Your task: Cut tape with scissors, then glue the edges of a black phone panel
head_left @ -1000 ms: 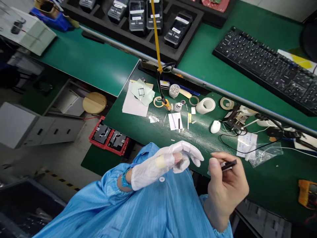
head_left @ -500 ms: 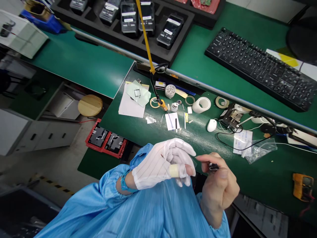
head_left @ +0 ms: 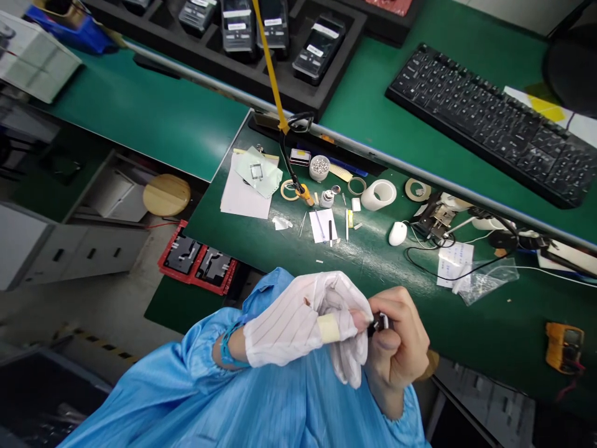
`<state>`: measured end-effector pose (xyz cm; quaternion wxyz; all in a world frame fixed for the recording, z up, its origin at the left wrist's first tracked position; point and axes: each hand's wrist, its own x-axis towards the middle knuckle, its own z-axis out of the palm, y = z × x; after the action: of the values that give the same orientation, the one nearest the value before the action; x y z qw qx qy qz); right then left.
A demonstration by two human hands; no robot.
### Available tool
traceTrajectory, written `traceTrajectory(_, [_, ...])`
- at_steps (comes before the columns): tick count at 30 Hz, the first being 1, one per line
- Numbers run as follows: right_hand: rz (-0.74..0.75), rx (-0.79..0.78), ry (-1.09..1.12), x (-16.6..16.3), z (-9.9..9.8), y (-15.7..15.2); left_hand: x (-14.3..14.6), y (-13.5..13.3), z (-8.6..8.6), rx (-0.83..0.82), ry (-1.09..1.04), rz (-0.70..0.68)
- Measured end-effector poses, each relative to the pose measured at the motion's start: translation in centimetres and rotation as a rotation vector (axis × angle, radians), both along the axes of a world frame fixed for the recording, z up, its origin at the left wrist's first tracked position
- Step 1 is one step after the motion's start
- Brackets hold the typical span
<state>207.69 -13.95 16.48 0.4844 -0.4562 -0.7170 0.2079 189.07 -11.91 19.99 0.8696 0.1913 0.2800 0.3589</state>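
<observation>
Pinching: right hand [head_left: 402,341] grip on black part [head_left: 377,323] | left hand [head_left: 310,320] grip: cannot tell | beyond: mouse [head_left: 398,233], cable [head_left: 459,279] over clear bag [head_left: 489,282]

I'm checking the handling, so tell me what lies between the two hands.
In the head view, a small dark part lies between the left hand and right hand.

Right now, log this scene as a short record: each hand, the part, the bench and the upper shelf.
Right hand: bare, pinching a small dark part
Left hand: in a white glove, thumb tip exposed, close against the part; grip unclear
Part: mostly hidden, identity unclear
Bench: white paper, mouse, white roll, orange meter
Upper shelf: black keyboard; black tray holding handheld devices
</observation>
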Motion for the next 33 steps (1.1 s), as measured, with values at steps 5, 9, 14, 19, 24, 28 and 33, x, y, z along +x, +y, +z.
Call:
traceTrajectory(5, [0.003, 0.039, -0.028, 0.0, 0.1, 0.1, -0.3, -0.1, 0.1, 0.014, -0.054, -0.057])
traceTrajectory(9, [-0.019, 0.054, -0.04, -0.1, 0.0, 0.1, -0.2, -0.2, -0.1, 0.029, -0.077, -0.053])
traceTrajectory(14, [-0.036, 0.095, -0.072, -0.3, -0.1, 0.1, 0.0, -0.4, -0.5, 0.039, -0.153, -0.038])
traceTrajectory(19, [-0.063, 0.111, -0.083, -0.5, 0.0, 0.0, 0.0, -0.7, -0.6, 0.047, -0.16, -0.037])
traceTrajectory(24, [-0.058, 0.13, -0.11, -0.5, 0.1, 0.0, 0.1, -0.9, -1.4, 0.075, -0.23, -0.039])
traceTrajectory(28, [-0.064, 0.125, -0.114, -0.5, -0.2, -0.1, 0.1, -1.0, -1.8, 0.085, -0.237, -0.043])
traceTrajectory(33, [-0.069, 0.127, -0.111, -0.5, -0.2, -0.1, 0.0, -0.7, -1.4, 0.074, -0.184, -0.051])
